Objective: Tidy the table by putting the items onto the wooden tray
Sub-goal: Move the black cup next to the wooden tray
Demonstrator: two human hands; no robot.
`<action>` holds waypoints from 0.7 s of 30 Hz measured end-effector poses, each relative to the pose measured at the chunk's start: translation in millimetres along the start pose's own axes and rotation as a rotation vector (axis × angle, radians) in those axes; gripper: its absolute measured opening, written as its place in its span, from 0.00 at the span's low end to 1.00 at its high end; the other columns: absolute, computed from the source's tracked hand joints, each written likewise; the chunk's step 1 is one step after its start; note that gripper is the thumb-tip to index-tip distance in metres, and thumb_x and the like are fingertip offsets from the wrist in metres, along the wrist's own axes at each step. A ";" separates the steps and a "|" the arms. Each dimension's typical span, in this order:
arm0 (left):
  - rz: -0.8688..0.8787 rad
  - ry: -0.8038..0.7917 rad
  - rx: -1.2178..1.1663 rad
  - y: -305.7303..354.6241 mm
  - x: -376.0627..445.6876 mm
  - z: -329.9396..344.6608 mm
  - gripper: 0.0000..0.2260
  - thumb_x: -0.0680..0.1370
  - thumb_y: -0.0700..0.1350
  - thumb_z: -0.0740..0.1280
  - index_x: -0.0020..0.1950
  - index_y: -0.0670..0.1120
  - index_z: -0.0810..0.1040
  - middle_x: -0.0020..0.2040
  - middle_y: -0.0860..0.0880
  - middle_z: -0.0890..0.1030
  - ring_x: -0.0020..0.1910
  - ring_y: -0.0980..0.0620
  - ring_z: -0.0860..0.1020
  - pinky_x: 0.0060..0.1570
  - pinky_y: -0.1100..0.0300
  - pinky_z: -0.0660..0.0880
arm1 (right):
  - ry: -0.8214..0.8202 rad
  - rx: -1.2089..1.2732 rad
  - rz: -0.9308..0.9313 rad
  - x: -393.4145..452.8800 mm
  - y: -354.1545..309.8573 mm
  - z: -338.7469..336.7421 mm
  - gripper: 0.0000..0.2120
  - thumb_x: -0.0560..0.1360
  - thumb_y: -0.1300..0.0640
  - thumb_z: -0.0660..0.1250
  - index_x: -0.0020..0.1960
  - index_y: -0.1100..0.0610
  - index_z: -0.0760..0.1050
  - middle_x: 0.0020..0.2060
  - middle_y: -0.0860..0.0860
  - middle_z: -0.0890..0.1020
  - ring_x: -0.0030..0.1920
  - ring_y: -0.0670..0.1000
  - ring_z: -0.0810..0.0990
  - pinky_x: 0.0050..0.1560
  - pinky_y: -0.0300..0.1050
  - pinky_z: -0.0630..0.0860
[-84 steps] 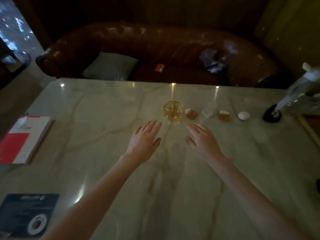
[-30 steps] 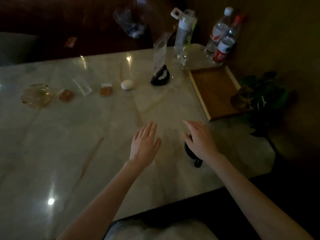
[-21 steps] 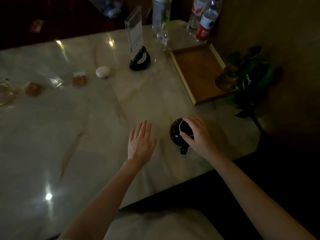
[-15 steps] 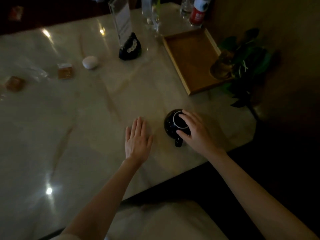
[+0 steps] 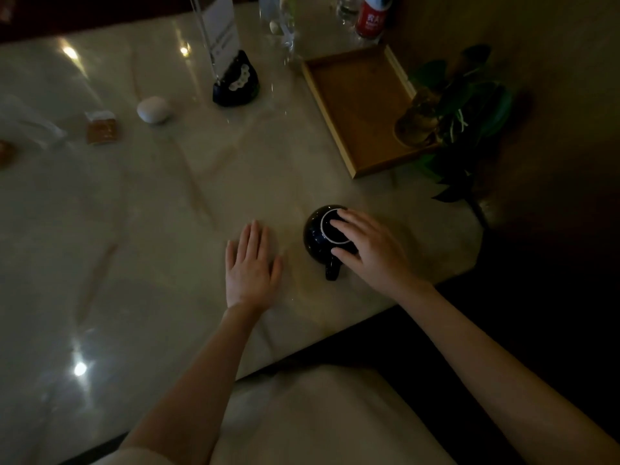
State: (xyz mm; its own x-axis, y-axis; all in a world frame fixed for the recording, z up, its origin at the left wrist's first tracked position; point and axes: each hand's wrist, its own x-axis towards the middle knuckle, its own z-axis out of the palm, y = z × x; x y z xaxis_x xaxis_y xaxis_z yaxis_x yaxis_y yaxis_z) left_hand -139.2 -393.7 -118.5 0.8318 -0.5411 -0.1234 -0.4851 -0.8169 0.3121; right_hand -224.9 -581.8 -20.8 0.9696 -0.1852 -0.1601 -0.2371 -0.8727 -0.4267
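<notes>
A black mug point(image 5: 318, 238) stands upside down near the table's front edge, its handle toward me. My right hand point(image 5: 369, 250) lies over its base, fingers curled round the mug's sides. My left hand point(image 5: 252, 267) rests flat on the marble table point(image 5: 167, 203) just left of the mug, fingers straight. The wooden tray point(image 5: 360, 109) sits at the far right of the table, bare except for a potted plant point(image 5: 449, 109) at its right edge. A white oval object point(image 5: 152, 109) and a small wrapped snack point(image 5: 101, 128) lie at the left.
A black-based sign holder point(image 5: 235, 83) and a clear bottle point(image 5: 280, 21) stand behind the tray's left side. A red-labelled bottle point(image 5: 370, 18) is at the back. A clear wrapper point(image 5: 30, 129) lies far left. The table edge runs diagonally below my hands.
My view swung right from the sofa side to the tray end. My right hand came down onto the upside-down mug and closed on it. My left hand settled flat on the table.
</notes>
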 end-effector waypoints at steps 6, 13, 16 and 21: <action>-0.010 0.030 -0.023 2.6 -0.1 -0.6 0.32 0.74 0.58 0.42 0.74 0.44 0.55 0.75 0.46 0.53 0.74 0.50 0.49 0.71 0.49 0.44 | -0.018 -0.317 -0.466 -0.2 -4.4 -7.3 0.11 0.65 0.58 0.74 0.46 0.56 0.80 0.45 0.52 0.83 0.46 0.54 0.80 0.44 0.47 0.78; 0.013 0.073 -0.021 1.8 -1.3 -0.9 0.32 0.73 0.58 0.42 0.73 0.43 0.58 0.75 0.44 0.56 0.74 0.48 0.52 0.70 0.47 0.47 | -0.425 -0.647 -0.536 18.1 -35.1 -8.9 0.11 0.73 0.53 0.65 0.52 0.57 0.78 0.50 0.52 0.81 0.57 0.54 0.71 0.49 0.49 0.68; 0.020 0.077 -0.006 0.8 -2.0 2.2 0.29 0.76 0.57 0.45 0.73 0.43 0.57 0.75 0.44 0.56 0.74 0.47 0.52 0.71 0.47 0.48 | -0.494 -0.718 -0.498 26.0 -44.5 -7.9 0.09 0.72 0.57 0.66 0.50 0.58 0.79 0.49 0.55 0.80 0.54 0.55 0.73 0.46 0.48 0.67; 0.035 0.102 0.003 -0.7 -3.1 6.6 0.25 0.79 0.53 0.52 0.73 0.43 0.56 0.75 0.43 0.55 0.74 0.47 0.51 0.71 0.47 0.47 | -0.557 -0.797 -0.474 29.9 -55.9 -6.3 0.07 0.72 0.60 0.66 0.49 0.60 0.79 0.49 0.58 0.78 0.49 0.57 0.77 0.43 0.50 0.72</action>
State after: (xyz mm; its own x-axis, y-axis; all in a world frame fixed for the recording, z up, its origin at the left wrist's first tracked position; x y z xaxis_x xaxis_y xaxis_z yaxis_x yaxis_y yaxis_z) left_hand -143.2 -392.8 -124.6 0.8372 -0.5466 -0.0159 -0.5152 -0.7983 0.3120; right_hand -182.3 -541.4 3.9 0.7404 0.3045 -0.5993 0.4577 -0.8813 0.1178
